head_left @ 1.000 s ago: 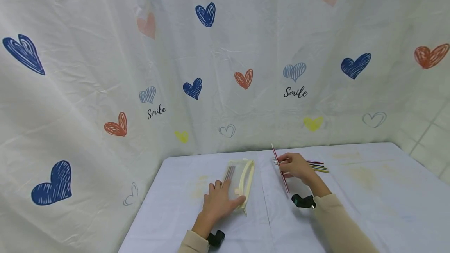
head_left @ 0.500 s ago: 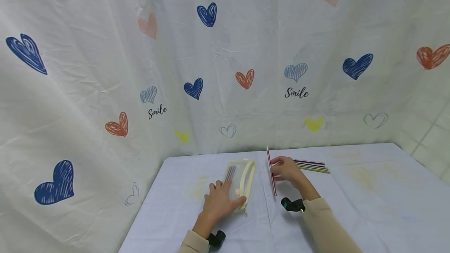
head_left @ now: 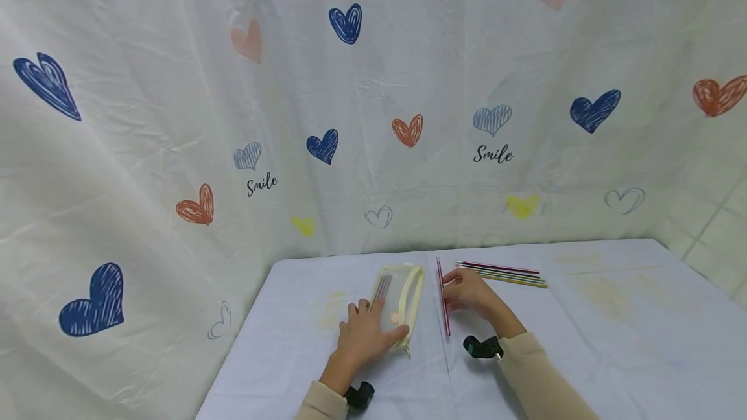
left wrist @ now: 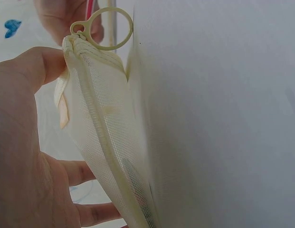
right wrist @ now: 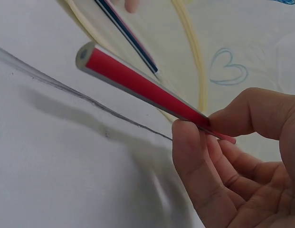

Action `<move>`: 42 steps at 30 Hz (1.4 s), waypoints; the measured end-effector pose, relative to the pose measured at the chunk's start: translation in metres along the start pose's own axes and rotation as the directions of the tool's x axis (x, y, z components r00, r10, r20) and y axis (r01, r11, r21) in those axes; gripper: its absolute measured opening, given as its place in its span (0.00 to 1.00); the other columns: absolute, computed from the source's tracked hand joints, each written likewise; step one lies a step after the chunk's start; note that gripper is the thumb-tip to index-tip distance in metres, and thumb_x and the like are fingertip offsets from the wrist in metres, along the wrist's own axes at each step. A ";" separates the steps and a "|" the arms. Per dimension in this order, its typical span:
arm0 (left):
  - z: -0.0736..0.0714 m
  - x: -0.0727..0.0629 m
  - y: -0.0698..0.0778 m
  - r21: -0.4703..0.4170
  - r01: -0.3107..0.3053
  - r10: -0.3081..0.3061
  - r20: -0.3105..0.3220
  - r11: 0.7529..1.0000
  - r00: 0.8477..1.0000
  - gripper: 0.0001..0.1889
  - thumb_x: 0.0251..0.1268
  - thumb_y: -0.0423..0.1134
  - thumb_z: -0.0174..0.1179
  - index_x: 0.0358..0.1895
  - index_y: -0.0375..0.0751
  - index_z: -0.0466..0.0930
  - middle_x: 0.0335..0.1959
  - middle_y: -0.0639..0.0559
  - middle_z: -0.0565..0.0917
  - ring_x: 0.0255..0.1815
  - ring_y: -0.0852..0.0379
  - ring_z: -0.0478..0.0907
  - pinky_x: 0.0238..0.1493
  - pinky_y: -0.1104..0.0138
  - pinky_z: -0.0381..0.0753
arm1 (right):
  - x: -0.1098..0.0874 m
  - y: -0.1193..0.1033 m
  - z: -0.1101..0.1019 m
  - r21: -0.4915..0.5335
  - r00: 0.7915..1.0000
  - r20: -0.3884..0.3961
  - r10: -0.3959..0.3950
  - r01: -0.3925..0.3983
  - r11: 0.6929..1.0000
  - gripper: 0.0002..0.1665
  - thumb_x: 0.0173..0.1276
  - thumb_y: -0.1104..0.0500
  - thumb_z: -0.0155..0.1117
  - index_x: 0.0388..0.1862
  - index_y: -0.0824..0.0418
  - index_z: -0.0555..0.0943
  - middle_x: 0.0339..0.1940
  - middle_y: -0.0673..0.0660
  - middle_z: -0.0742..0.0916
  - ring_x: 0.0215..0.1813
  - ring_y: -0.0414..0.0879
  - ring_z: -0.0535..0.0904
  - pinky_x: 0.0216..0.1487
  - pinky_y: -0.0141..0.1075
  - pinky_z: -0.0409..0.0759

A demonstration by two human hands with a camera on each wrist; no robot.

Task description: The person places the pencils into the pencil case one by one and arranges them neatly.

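Note:
A cream mesh zip pouch (head_left: 402,284) lies flat on the table, with several striped pencils (head_left: 382,288) showing inside. Spread over its near end, my left hand (head_left: 362,334) rests on it. In the left wrist view the thumb touches the corner by the ring-shaped zip pull (left wrist: 130,32). To the right of the pouch, my right hand (head_left: 471,293) pinches a red-and-silver striped pencil (head_left: 446,324) between thumb and fingertips. The right wrist view shows that pencil's flat end (right wrist: 84,55) pointing away from the fingers.
Several striped pencils (head_left: 513,275) lie side by side behind and right of the right hand. White cloth covers the table (head_left: 607,336). A curtain (head_left: 432,70) printed with hearts hangs along the table's back edge.
The right hand has carried the pinched pencil left, away from the other loose pencils, and lowered it beside the pouch. The left hand has stayed on the pouch.

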State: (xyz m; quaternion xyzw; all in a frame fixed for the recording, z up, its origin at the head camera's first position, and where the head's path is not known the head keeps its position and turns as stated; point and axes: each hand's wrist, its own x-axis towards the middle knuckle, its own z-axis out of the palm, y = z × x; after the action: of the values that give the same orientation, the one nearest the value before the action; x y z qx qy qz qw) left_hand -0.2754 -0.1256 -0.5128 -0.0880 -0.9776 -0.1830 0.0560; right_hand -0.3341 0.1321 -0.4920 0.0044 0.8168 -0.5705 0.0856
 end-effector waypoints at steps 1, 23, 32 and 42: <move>0.000 0.000 0.000 0.001 -0.003 0.003 -0.003 1.000 1.000 0.47 0.55 0.76 0.60 0.71 0.47 0.72 0.60 0.38 0.75 0.58 0.40 0.68 0.46 0.38 0.74 | 0.000 0.001 0.001 -0.001 1.000 0.006 -0.001 0.001 1.000 0.23 0.63 0.69 0.66 0.57 0.73 0.74 0.37 0.61 0.85 0.32 0.46 0.83 0.36 0.39 0.87; -0.002 0.000 0.000 0.008 -0.005 0.005 -0.002 1.000 1.000 0.48 0.55 0.77 0.59 0.71 0.47 0.72 0.59 0.39 0.75 0.59 0.40 0.68 0.47 0.39 0.74 | -0.004 -0.001 0.022 0.010 0.985 0.175 -0.007 0.006 1.000 0.23 0.63 0.67 0.67 0.56 0.73 0.75 0.33 0.58 0.87 0.28 0.44 0.82 0.32 0.35 0.84; -0.002 -0.002 0.001 0.003 -0.008 0.008 -0.013 1.000 1.000 0.47 0.54 0.76 0.60 0.71 0.46 0.73 0.59 0.39 0.75 0.59 0.40 0.68 0.45 0.39 0.74 | -0.006 -0.006 0.036 0.071 0.990 0.141 -0.021 0.011 0.997 0.24 0.64 0.68 0.66 0.58 0.74 0.75 0.37 0.61 0.88 0.33 0.45 0.85 0.36 0.37 0.86; -0.001 0.000 0.000 0.004 -0.003 0.003 0.001 1.000 1.000 0.47 0.56 0.76 0.59 0.72 0.47 0.72 0.60 0.39 0.75 0.59 0.40 0.68 0.46 0.39 0.74 | -0.002 -0.008 0.049 0.147 0.997 0.078 0.009 -0.020 0.989 0.22 0.68 0.68 0.66 0.59 0.73 0.74 0.39 0.62 0.87 0.32 0.45 0.86 0.37 0.38 0.87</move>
State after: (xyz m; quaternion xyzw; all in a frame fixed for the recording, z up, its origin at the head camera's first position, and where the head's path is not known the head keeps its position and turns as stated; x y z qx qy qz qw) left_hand -0.2751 -0.1255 -0.5120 -0.0893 -0.9778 -0.1811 0.0559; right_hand -0.3264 0.0837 -0.5011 -0.0053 0.7684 -0.6285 0.1207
